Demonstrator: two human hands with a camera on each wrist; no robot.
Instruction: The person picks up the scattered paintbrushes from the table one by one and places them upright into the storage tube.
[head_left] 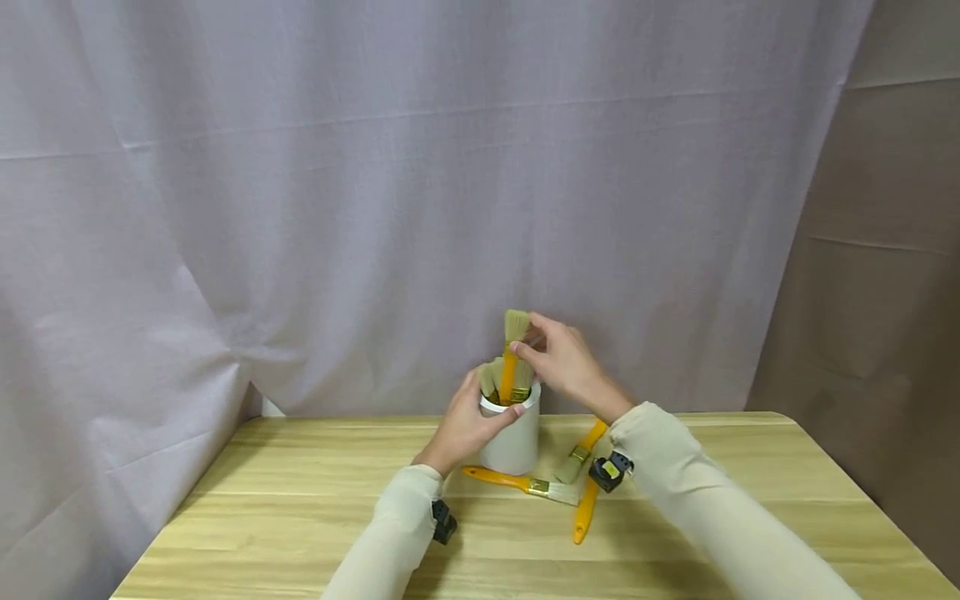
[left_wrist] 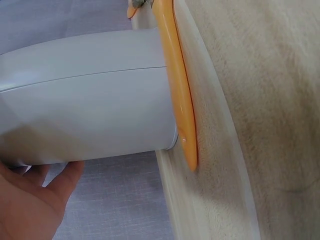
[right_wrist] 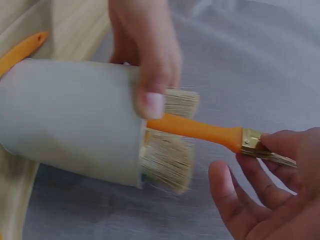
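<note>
Behind the surface (head_left: 300, 517) hung cloth; our left hand (head_left: 465, 429) gripped the cup (head_left: 513, 442) steady while our right hand (head_left: 566, 362) pinched a brush (head_left: 512, 354), handle down.

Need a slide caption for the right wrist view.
Right hand pinches an orange-handled paintbrush by its ferrule, handle inside the white cylindrical holder gripped by the left hand.

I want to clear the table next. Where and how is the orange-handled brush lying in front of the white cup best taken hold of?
Probably by the orange handle of the brush, coming from above: it lies flat on the table, handle pointing left, clear of the white cup.
</note>
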